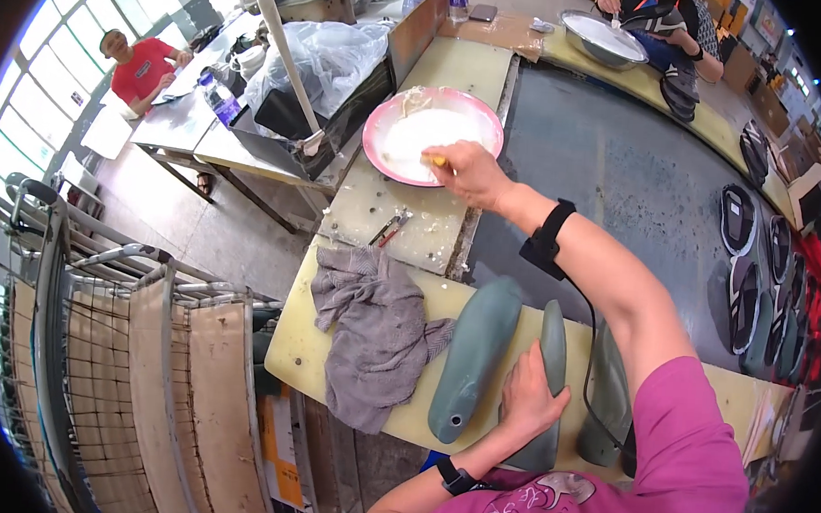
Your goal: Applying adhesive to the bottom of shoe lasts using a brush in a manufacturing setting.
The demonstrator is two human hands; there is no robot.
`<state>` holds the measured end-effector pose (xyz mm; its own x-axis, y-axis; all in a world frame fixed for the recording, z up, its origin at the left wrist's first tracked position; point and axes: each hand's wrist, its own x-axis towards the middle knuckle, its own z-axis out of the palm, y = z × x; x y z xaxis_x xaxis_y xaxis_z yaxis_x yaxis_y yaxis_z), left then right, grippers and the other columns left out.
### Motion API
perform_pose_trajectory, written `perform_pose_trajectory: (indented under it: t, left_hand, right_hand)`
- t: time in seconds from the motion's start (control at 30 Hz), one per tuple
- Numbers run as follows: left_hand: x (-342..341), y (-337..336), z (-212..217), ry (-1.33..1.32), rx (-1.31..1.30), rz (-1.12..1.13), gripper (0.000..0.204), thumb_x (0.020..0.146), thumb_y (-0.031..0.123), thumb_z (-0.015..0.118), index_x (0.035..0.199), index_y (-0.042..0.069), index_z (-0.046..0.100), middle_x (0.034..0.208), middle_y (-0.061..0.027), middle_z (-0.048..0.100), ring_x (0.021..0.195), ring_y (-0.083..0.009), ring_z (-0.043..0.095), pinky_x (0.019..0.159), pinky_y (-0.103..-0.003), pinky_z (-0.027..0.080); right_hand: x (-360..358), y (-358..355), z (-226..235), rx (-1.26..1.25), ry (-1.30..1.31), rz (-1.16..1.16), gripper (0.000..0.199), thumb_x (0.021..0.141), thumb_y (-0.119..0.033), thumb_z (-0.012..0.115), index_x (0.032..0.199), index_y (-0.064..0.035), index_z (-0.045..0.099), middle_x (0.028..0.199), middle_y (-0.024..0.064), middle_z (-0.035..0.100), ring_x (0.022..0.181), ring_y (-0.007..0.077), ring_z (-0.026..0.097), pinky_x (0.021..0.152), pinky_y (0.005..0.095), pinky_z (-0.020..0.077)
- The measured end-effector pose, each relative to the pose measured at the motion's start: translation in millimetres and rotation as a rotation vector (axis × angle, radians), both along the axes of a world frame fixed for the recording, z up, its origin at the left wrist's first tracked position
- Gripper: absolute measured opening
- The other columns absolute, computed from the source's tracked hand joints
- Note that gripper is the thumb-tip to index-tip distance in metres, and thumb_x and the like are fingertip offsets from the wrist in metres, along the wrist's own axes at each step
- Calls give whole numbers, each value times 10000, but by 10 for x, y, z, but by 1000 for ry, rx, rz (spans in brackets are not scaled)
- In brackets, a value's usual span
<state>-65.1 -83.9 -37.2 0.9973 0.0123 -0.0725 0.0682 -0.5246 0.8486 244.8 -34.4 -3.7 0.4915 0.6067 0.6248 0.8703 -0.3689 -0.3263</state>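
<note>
The person's right hand (467,171) reaches up to the pink bowl (433,134) in the upper middle of the frame. Its fingers are clenched around a small yellowish handle, probably a brush, whose tip dips into the white paste at the bowl's near rim. The left hand (529,395) lies low in the frame, pressed flat with fingers closed over a grey-green shoe form (548,378), holding it down on the yellow bench (302,344).

That form's long axis runs nearly straight up and down the frame, its narrow end pointing toward the bowl. The bowl sits well above it and slightly left, so the right hand would come back down along the form's length. A second, broader form (475,354) lies just left of it, tilted, and a third (606,391) just right. A crumpled grey rag (373,334) rests at the bench's left end.
</note>
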Motion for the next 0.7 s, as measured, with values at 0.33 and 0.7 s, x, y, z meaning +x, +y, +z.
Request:
perform_pose_trajectory:
  t: [0.33,0.7]
  left_hand:
    - [-78,-16,-94,-79,-22,32,828,650,199,717,1314,-33,280,1087,-233,466,989,-406,493,821,-459,417]
    - [247,306,75,213,-491,-29,512,637,93,680,1081,-45,464,902,-202,628,784,-300,641,704,-374,527]
  right_hand:
    - [-484,-373,204,-114,70,-18,111,836,-174,584,911,-93,592,748,116,567,729,299,561,668,400,458]
    - [-1240,-1557,917,288,699,85,155,900,-157,546,991,-48,611,736,-6,587,699,49,518,641,230,443]
